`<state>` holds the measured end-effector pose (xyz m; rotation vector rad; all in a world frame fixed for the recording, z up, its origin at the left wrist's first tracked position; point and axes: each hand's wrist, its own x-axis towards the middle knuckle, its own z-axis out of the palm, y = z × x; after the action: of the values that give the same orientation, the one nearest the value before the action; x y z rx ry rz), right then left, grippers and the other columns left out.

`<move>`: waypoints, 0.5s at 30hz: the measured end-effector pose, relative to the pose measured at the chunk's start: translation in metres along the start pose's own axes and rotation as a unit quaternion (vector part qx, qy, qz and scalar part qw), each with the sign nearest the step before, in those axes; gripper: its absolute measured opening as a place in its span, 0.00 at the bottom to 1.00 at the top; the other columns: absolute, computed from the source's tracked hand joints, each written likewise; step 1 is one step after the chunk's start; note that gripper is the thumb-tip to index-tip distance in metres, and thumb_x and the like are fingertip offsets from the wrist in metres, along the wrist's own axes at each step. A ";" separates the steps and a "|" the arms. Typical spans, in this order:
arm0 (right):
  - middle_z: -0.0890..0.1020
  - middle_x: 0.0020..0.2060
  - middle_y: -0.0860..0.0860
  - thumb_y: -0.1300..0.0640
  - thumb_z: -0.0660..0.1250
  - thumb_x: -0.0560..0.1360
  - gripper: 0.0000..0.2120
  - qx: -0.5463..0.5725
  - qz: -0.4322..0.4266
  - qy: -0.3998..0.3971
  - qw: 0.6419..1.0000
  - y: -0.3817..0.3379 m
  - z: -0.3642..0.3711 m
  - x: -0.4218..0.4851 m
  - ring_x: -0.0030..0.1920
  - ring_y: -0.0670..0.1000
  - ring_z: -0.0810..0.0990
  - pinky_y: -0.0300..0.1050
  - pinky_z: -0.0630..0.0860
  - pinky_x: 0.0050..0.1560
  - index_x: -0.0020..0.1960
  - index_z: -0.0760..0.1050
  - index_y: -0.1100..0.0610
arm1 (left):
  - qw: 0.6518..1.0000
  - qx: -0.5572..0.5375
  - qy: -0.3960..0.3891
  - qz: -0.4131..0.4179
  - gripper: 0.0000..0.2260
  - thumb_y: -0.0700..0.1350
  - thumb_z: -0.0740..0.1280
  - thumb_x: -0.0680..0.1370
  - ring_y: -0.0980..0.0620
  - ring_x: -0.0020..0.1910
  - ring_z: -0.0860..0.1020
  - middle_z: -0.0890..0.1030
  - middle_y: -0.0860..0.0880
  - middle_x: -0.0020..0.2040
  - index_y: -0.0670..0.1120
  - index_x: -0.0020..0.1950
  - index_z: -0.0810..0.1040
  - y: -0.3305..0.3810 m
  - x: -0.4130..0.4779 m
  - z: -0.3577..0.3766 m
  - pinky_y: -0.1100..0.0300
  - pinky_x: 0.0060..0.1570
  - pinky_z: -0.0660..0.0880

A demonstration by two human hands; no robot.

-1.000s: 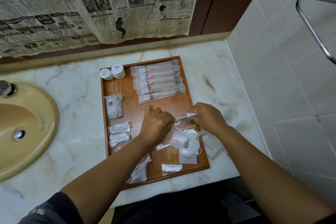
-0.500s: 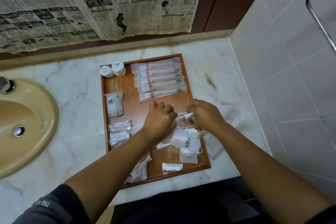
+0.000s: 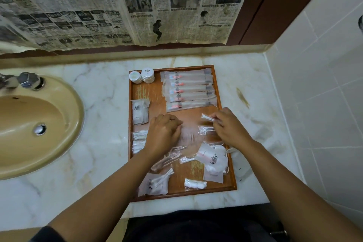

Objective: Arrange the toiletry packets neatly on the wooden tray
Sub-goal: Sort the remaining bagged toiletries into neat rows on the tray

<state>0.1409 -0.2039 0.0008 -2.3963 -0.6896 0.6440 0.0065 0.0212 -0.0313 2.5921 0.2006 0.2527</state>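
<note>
A wooden tray lies on the marble counter. Several long toothbrush packets lie stacked at its far right, two stacks of round soaps at its far left, a flat sachet and cotton-bud packets along its left side. My right hand pinches a small clear packet above the tray's right side. My left hand is curled over a blurred clear packet at mid-tray; whether it grips it I cannot tell. Loose sachets and cotton-bud packets lie near the front.
A beige sink with a metal tap sits left of the tray. Newspaper covers the wall behind. A tiled wall closes the right side. Another packet lies on the counter right of the tray.
My hands have moved apart. The right hand lifted the small clear packet up and to the right; the left hand shifted left over the mid-tray packets.
</note>
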 end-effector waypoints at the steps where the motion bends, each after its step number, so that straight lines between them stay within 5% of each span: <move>1: 0.74 0.55 0.47 0.59 0.63 0.82 0.10 0.016 0.001 -0.003 1.000 -0.008 0.004 0.005 0.49 0.46 0.77 0.32 0.71 0.50 0.60 0.79 0.54 | 1.000 0.001 0.011 -0.027 0.08 0.45 0.69 0.79 0.48 0.52 0.78 0.84 0.49 0.53 0.47 0.56 0.86 -0.008 -0.008 -0.011 0.48 0.53 0.74; 6: 0.84 0.50 0.43 0.55 0.71 0.79 0.09 0.127 0.034 -0.080 0.988 -0.060 0.040 0.021 0.50 0.41 0.81 0.41 0.80 0.55 0.58 0.83 0.51 | 0.967 0.007 0.083 -0.239 0.15 0.40 0.63 0.82 0.44 0.62 0.74 0.78 0.42 0.64 0.43 0.67 0.80 -0.052 -0.061 -0.055 0.53 0.63 0.71; 10: 0.85 0.45 0.45 0.56 0.74 0.77 0.07 0.115 0.024 -0.123 0.985 -0.094 0.066 0.027 0.44 0.45 0.83 0.34 0.78 0.40 0.55 0.84 0.52 | 0.918 -0.070 0.032 -0.389 0.17 0.38 0.61 0.83 0.43 0.67 0.75 0.77 0.41 0.69 0.41 0.72 0.76 -0.066 -0.089 -0.070 0.55 0.69 0.68; 15: 0.86 0.52 0.45 0.57 0.73 0.78 0.09 0.069 -0.028 -0.170 0.983 -0.125 0.089 0.034 0.49 0.42 0.82 0.30 0.74 0.45 0.58 0.85 0.53 | 0.896 -0.205 -0.017 -0.393 0.21 0.35 0.60 0.79 0.52 0.49 0.83 0.84 0.59 0.49 0.55 0.58 0.86 -0.061 -0.098 -0.084 0.51 0.55 0.80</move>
<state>0.0751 -0.0616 0.0038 -2.1527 -0.8198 1.0574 -0.1123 0.0952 -0.0054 1.9061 1.0281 -0.0508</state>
